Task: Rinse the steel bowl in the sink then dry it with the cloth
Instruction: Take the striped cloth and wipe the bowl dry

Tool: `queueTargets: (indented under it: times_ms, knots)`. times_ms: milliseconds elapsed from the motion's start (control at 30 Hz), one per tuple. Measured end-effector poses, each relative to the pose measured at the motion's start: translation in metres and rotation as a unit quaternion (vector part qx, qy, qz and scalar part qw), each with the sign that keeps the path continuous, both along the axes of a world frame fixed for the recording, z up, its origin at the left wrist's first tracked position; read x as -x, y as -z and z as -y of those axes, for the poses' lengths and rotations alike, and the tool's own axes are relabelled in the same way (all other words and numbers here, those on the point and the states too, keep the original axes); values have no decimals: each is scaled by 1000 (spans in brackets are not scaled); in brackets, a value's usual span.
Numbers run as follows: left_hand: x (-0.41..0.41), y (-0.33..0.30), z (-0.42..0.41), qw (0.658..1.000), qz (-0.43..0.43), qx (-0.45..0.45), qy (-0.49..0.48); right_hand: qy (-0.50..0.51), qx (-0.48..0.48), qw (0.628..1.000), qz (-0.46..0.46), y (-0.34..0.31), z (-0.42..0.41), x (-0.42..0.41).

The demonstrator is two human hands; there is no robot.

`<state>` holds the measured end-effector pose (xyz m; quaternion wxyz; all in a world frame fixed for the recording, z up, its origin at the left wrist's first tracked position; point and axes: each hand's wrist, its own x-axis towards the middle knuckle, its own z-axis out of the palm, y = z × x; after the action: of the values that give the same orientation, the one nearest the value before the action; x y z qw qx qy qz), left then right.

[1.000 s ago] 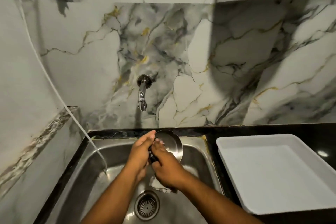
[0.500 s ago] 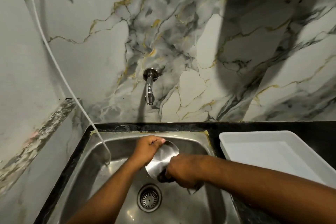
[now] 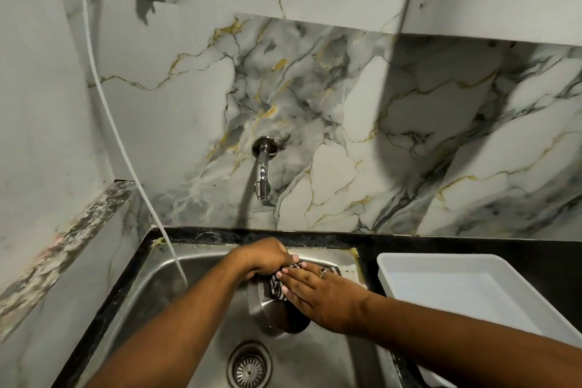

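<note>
The drying step looks to be in hand: no water falls from the tap (image 3: 262, 178), and the bowl (image 3: 267, 313) is held over the sink (image 3: 151, 290), above the drain (image 3: 250, 367), tilted so its rounded outer side faces the camera. The left hand (image 3: 267, 257) is curled over the bowl's upper edge, fingers closed on it, and seems to steady it. The right hand (image 3: 318, 293) lies nearly flat, fingers spread and extended, pressing a dark patterned cloth (image 3: 277, 285) against the bowl; only a small part of the cloth shows between the two hands, so how much of the bowl it covers cannot be told. The next move probably calls for turning the bowl under the left hand while the right works the cloth round the wall and inside, keeping the grip firm since wet steel slips. A white tray (image 3: 472, 290) sits on the dark surface (image 3: 535, 249) just right of the sink.
</note>
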<state>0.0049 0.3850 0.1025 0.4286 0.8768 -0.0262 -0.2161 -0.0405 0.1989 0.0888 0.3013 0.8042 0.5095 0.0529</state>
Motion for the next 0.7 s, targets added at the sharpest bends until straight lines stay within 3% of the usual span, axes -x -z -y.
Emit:
queueTargets:
  times_ms: [167,300,400,500,567,700]
  knots:
    - [-1,3,1,997,69,-33,-22,149,16,987,-52,3,-22,20]
    - [1,12,7,992,112,-57,-30,188,61,965,-173,-16,-40,29]
    - [5,24,13,988,144,-54,-33,241,-16,915,-322,-26,-43,26]
    - [10,32,17,981,183,1,-65,319,-202,795,-475,-32,-38,19]
    - [12,32,21,968,211,68,-116,360,-347,704,-504,-35,-30,13]
    - [10,24,24,915,206,237,-253,395,-571,406,-594,-39,-17,-1]
